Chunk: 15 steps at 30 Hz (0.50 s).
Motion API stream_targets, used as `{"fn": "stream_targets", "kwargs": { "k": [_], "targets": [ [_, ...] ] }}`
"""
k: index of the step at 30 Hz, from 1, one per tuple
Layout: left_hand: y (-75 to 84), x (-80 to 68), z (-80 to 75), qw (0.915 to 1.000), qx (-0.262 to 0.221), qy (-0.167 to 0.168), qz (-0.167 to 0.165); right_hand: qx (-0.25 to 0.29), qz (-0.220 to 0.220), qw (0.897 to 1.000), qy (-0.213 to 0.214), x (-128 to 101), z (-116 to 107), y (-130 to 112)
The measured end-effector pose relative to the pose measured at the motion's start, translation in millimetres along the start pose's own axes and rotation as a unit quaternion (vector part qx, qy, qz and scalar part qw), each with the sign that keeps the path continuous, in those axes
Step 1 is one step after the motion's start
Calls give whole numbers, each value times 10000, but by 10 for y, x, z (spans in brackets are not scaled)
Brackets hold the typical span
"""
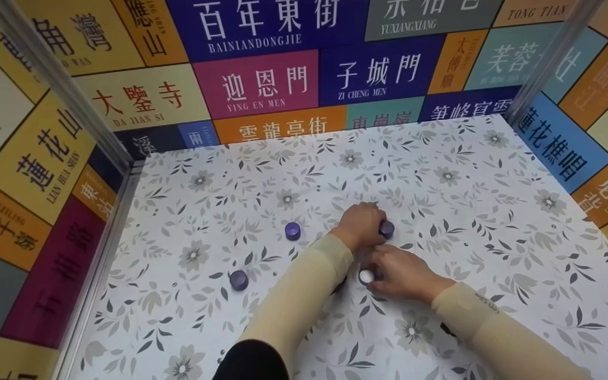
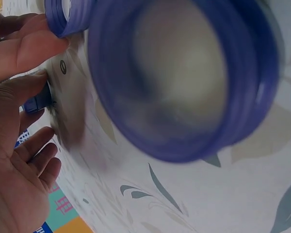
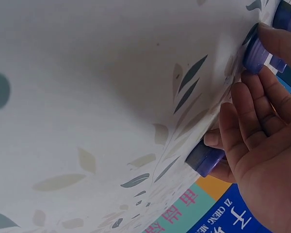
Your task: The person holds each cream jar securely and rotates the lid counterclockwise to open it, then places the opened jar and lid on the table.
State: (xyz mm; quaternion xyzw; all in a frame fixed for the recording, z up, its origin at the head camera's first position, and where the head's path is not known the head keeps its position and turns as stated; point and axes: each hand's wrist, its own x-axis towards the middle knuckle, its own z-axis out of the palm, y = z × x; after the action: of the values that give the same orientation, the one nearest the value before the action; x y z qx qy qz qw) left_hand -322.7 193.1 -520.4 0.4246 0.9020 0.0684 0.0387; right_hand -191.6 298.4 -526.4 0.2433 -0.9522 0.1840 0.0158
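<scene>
In the head view, my left hand (image 1: 361, 224) pinches a dark purple round container (image 1: 387, 229) from its left side. That container also shows in the right wrist view as a short purple cylinder with a dark end (image 3: 203, 158). Just nearer to me, my right hand (image 1: 400, 270) holds a small purple jar (image 3: 255, 52) between thumb and fingers. Its white face (image 1: 367, 276) points up in the head view. The hands are close together. Large in the left wrist view is another purple jar (image 2: 264, 73) with a pale inside, mostly hidden behind the left forearm in the head view.
Two more purple round pieces lie left of my left forearm, one farther off (image 1: 293, 230) and one nearer (image 1: 238, 280). The tabletop (image 1: 262, 174) has a white leaf-and-flower cover. Colourful panels with Chinese lettering (image 1: 262, 79) stand along the back and both sides.
</scene>
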Motion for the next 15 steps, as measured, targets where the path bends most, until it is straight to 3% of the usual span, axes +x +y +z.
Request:
{"fn": "stream_targets", "kwargs": {
  "k": [7, 15],
  "targets": [
    [-28, -71, -45, 9999, -39, 93, -8, 61, 11, 10000, -18, 15, -5, -33],
    [-152, -238, -158, 9993, -188, 158, -275, 40, -31, 10000, 23, -9, -3, 1]
  ]
}}
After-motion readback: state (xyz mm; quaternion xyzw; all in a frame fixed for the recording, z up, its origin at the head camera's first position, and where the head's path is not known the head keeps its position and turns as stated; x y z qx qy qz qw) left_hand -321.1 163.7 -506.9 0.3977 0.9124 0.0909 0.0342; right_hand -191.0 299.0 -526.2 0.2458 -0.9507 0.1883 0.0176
